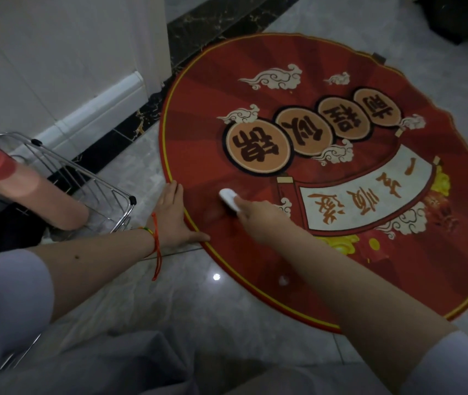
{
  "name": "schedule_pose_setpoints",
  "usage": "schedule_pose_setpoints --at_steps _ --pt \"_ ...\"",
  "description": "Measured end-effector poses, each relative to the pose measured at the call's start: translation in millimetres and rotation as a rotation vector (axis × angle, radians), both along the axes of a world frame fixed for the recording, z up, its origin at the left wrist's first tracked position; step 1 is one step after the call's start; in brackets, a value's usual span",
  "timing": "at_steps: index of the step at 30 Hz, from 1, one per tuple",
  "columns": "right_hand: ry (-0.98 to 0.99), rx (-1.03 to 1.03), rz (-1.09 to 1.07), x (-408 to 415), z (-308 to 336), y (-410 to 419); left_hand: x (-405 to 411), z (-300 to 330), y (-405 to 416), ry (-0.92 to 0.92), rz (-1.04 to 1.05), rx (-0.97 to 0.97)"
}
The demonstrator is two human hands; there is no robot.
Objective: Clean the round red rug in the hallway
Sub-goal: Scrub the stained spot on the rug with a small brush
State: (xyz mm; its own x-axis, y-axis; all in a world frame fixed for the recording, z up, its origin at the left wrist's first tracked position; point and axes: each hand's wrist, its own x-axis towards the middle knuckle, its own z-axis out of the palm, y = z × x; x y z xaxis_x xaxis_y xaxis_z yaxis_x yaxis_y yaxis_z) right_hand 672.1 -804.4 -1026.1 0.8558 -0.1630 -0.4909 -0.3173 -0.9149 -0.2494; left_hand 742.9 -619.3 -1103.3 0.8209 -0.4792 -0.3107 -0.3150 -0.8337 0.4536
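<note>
On the round rug (326, 166), right hand (258, 220) holds, seemingly, a smooth white brush (229, 199).

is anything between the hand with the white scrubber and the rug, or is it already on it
Nothing visible. The right hand holds the white scrubber directly against the round red rug, while the left hand rests on its edge.

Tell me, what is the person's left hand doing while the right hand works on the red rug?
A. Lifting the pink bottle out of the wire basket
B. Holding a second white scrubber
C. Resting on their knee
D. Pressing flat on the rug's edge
D: the left hand lies with straight fingers on the yellow-trimmed edge of the round red rug, while the right hand holds a small white scrubber against the rug.
</note>
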Motion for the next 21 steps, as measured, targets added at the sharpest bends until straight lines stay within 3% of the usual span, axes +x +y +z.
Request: schedule_pose_setpoints --at_steps 2,7,12,17,21 --pt "-0.020 -0.041 -0.026 4 -4 5 1 1 1 -0.002 0.006 -0.011" --pt "-0.008 0.077 0.185 -2 -2 43 2 -1 2 -0.011 -0.010 -0.027" --pt "-0.003 -0.098 -0.062 28 -7 0 1 3 1 -0.010 -0.007 -0.008" --pt "-0.026 0.065 0.139 9 -8 49 3 2 1 0.012 0.018 -0.038" --pt "-0.045 -0.025 0.000 28 -9 13 3 2 1 0.004 0.024 -0.058"
